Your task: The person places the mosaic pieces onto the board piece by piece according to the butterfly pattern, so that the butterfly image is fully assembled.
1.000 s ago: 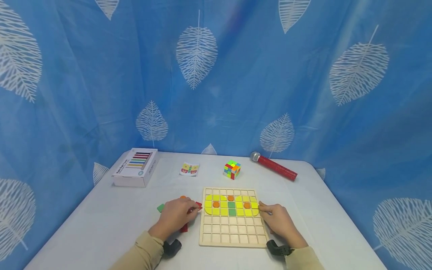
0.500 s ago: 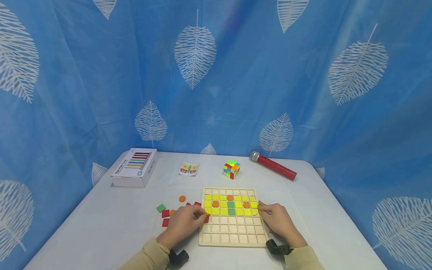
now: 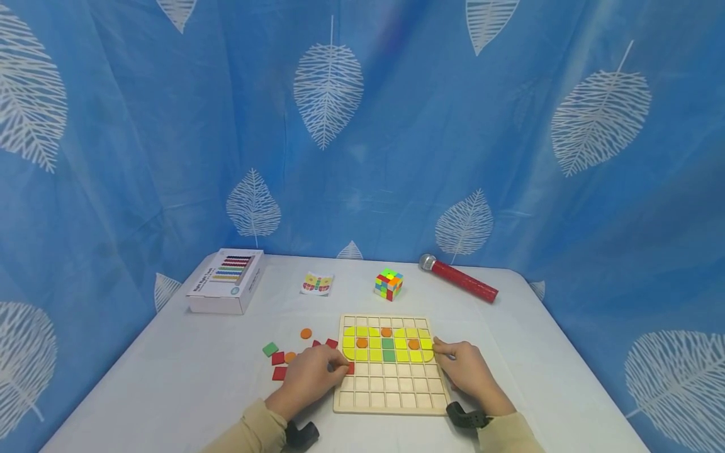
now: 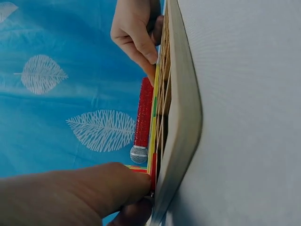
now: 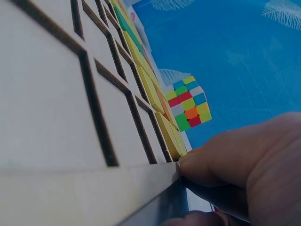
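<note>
A wooden grid board (image 3: 391, 400) lies on the table, with yellow tiles (image 3: 362, 354), orange round tiles and green tiles (image 3: 389, 355) set in its upper rows. At the board's left edge my left hand (image 3: 310, 377) pinches a red square tile (image 3: 350, 369) over the leftmost cell under the yellow tiles. In the left wrist view the thumb and finger hold that red tile (image 4: 154, 172) against the board. My right hand (image 3: 469, 371) grips the board's right edge. The right wrist view has its thumb (image 5: 211, 162) on the rim beside a yellow tile (image 5: 167, 135).
Loose red tiles (image 3: 279, 374), orange discs (image 3: 306, 333) and a green tile (image 3: 270, 349) lie left of the board. Behind stand a white box (image 3: 226, 281), a pattern card (image 3: 317, 284), a puzzle cube (image 3: 389, 284) and a red microphone (image 3: 459, 279).
My left hand has moved right and slightly down from the loose tiles to the board, bringing a red tile onto its left column. The right hand has stayed at the board's edge.
</note>
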### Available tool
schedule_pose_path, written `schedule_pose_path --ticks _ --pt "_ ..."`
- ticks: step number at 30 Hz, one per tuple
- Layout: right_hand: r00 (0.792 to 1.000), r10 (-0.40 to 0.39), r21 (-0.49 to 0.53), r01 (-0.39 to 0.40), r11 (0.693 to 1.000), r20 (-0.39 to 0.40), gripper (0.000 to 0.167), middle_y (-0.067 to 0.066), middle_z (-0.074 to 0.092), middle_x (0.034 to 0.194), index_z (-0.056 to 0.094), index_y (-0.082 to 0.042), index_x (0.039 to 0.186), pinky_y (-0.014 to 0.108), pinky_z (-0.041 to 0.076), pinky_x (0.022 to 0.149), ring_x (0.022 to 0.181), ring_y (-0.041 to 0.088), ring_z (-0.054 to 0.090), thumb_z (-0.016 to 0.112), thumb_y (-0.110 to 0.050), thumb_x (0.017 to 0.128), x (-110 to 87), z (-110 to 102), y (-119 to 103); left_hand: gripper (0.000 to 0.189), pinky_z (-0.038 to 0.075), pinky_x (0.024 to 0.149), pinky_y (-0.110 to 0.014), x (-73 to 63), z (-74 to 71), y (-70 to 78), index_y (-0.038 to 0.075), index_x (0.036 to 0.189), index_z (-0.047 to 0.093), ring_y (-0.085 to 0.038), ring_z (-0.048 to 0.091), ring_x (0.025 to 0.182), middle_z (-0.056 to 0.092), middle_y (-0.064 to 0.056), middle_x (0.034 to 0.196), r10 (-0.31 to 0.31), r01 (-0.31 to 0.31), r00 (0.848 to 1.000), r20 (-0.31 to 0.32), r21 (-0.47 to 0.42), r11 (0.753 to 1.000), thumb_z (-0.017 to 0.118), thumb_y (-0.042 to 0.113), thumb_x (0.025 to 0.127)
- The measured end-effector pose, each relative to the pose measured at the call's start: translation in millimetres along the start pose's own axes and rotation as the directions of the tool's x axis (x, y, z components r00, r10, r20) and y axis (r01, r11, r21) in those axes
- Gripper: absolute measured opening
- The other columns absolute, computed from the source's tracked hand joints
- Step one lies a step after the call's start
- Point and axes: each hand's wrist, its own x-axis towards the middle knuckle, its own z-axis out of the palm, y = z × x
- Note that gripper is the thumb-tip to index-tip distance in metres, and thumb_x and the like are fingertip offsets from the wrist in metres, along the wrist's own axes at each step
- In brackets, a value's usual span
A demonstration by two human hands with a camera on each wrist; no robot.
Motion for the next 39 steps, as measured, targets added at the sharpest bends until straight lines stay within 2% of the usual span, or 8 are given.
schedule_pose_path --ticks 7,15,22,27,30,34,36,39 --pt "1.000 0.000 -0.001 0.000 1.000 0.002 0.030 0.008 0.062 0.143 0.074 -0.009 0.125 0.029 0.043 0.039 0.036 0.013 0.044 0.068 -0.017 0.096 -0.1 0 0 0.016 0.040 0.056 -0.022 0.9 -0.7 -2.3 0.025 0.097 0.084 -0.001 0.051 0.069 0.070 0.020 0.083 0.029 -0.029 1.000 -0.005 0.005 1.000 0.085 0.030 0.083" --pt "1.000 0.009 -0.005 -0.009 1.000 0.007 0.031 0.009 0.061 0.144 0.073 -0.010 0.126 0.028 0.044 0.039 0.036 0.013 0.044 0.068 -0.017 0.097 0.1 -1 -2 0.019 0.042 0.061 -0.022 -0.1 -2.7 -2.0 0.026 0.098 0.084 -0.001 0.055 0.075 0.070 0.019 0.087 0.037 -0.037 0.999 0.017 0.030 0.999 0.087 0.033 0.081" --pt "1.000 0.016 0.009 -0.016 1.000 0.004 0.032 0.009 0.061 0.144 0.073 -0.010 0.126 0.028 0.044 0.039 0.036 0.013 0.043 0.069 -0.017 0.095 0.5 0 -2 0.017 0.042 0.060 -0.022 -0.1 -3.2 -1.8 0.026 0.097 0.084 -0.001 0.054 0.074 0.069 0.019 0.086 0.053 -0.054 0.998 0.018 0.061 0.997 0.086 0.034 0.082" --pt "1.000 0.023 0.016 -0.023 1.000 0.002 0.033 0.009 0.062 0.143 0.073 -0.011 0.126 0.029 0.044 0.039 0.036 0.013 0.044 0.069 -0.017 0.094 0.1 2 0 0.018 0.043 0.061 -0.022 -1.7 -5.1 -3.9 0.027 0.098 0.083 -0.001 0.054 0.075 0.069 0.020 0.086 0.047 -0.048 0.999 0.006 0.047 0.998 0.084 0.038 0.083" --pt "1.000 0.023 0.019 -0.023 1.000 0.002 0.032 0.009 0.062 0.143 0.073 -0.011 0.126 0.029 0.044 0.039 0.036 0.014 0.045 0.069 -0.018 0.095 -0.1 2 1 0.018 0.043 0.059 -0.023 -1.7 -8.6 -7.0 0.025 0.099 0.083 -0.004 0.053 0.072 0.067 0.017 0.083 0.012 -0.008 0.997 -0.082 0.039 0.999 0.080 0.039 0.087" --pt "1.000 0.030 0.023 -0.030 0.999 0.000 0.032 0.008 0.063 0.142 0.074 -0.011 0.126 0.029 0.044 0.039 0.036 0.014 0.046 0.069 -0.019 0.095 0.6 2 1 0.018 0.050 0.063 -0.027 3.4 -12.2 -13.4 0.023 0.105 0.081 -0.009 0.058 0.073 0.067 0.009 0.088 -0.087 0.102 0.972 -0.220 0.058 0.993 0.079 0.032 0.090" --pt "1.000 0.025 0.020 -0.025 0.999 -0.004 0.033 0.009 0.063 0.142 0.073 -0.010 0.126 0.029 0.044 0.040 0.037 0.014 0.047 0.069 -0.017 0.094 1.0 1 1 0.024 0.053 0.067 -0.029 7.5 -11.7 -17.1 0.021 0.111 0.080 -0.011 0.060 0.077 0.068 0.006 0.093 -0.125 0.146 0.965 -0.231 0.078 0.986 0.081 0.030 0.089" --pt "1.000 0.025 0.024 -0.024 0.999 -0.009 0.034 0.009 0.063 0.142 0.073 -0.009 0.126 0.029 0.044 0.040 0.037 0.014 0.047 0.070 -0.016 0.093 1.2 0 0 0.032 0.050 0.064 -0.025 12.8 -10.0 -20.9 0.019 0.119 0.078 -0.011 0.056 0.075 0.065 0.003 0.093 -0.139 0.168 0.971 -0.194 0.140 0.976 0.082 0.030 0.088"
